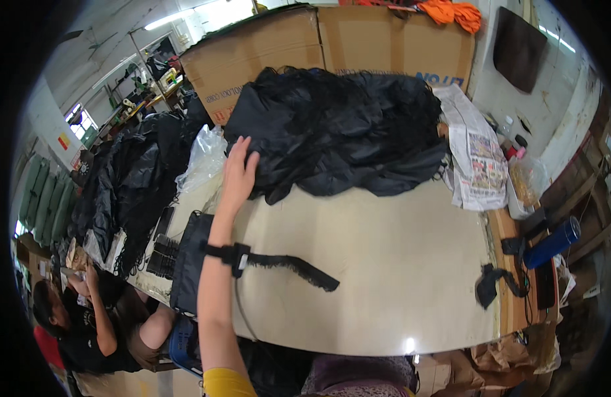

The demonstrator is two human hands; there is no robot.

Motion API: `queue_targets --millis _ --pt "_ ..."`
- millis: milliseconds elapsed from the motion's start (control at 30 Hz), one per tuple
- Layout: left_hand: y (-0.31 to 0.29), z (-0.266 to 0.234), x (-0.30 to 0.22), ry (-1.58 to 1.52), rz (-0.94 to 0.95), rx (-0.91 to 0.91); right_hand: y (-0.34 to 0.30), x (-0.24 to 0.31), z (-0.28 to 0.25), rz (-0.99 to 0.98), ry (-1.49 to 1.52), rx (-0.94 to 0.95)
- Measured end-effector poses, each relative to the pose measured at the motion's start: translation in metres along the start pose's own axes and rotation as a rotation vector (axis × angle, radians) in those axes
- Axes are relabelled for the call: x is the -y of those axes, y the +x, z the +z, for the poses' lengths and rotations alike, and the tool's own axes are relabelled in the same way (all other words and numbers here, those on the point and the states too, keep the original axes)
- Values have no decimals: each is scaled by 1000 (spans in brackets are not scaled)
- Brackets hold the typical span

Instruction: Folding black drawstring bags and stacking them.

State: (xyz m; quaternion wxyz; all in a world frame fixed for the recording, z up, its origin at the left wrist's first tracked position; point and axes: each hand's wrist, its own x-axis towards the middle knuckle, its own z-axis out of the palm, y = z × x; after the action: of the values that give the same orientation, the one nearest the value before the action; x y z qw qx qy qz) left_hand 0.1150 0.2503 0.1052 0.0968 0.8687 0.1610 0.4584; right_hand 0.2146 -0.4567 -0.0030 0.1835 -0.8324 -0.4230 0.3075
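My left hand [239, 171] reaches forward over the table with its fingers stretched out, holding nothing. Its fingertips are at the left edge of a large heap of black fabric [345, 132] with stringy, fringed edges, and seem to touch it. Around my left wrist runs a black strap with a small black box [240, 259]; the strap's frayed loose end [295, 268] sticks out to the right above the tabletop. Just left of my forearm lies a folded black fabric piece [189, 264]. My right hand is out of view.
Cardboard sheets [398, 43] stand behind the pale tabletop [385, 278]. Newspaper [481, 159], a blue bottle [552, 243] and a black strap piece [497, 284] are on the right. More black fabric [130, 172] and clear plastic [205, 159] lie left. A person [87, 317] sits at lower left.
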Motion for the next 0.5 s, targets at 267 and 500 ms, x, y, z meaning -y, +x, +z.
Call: queue_targets --millis 267,500 --pt "-1 92 95 609 -244 -24 60 20 -41 22 -130 -85" --pt "-1 99 123 256 -580 357 60 41 -45 99 -184 -92"
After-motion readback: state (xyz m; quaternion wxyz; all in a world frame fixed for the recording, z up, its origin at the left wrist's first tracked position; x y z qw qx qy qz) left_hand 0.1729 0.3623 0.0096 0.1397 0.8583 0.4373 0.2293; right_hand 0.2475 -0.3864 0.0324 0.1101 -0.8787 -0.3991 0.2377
